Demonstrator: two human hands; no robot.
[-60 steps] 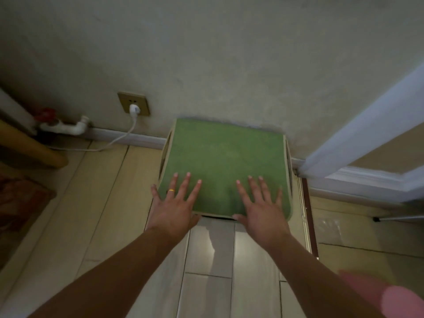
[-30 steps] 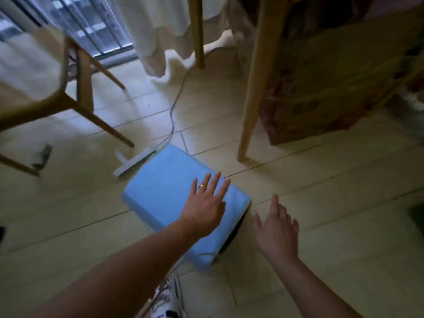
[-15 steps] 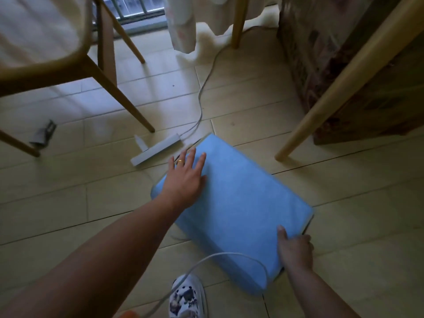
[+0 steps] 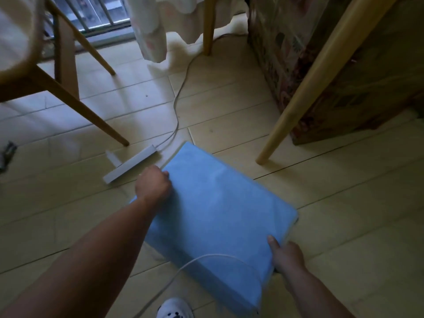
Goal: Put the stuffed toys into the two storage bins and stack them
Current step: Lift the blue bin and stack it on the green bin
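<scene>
Blue storage bin (image 4: 218, 210) on floor, left hand (image 4: 152, 184) gripping its far edge, right hand (image 4: 285, 254) gripping near corner

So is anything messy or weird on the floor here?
Yes. A white cord is draped across the near corner of the blue bin that both hands grip, so it could snag. A power strip also lies loose on the floor beside the bin.

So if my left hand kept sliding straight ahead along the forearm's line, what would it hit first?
Probably the white power strip, lying on the floor just beyond the left hand, which grips the blue bin at its far edge. Depth is hard to judge.
</scene>
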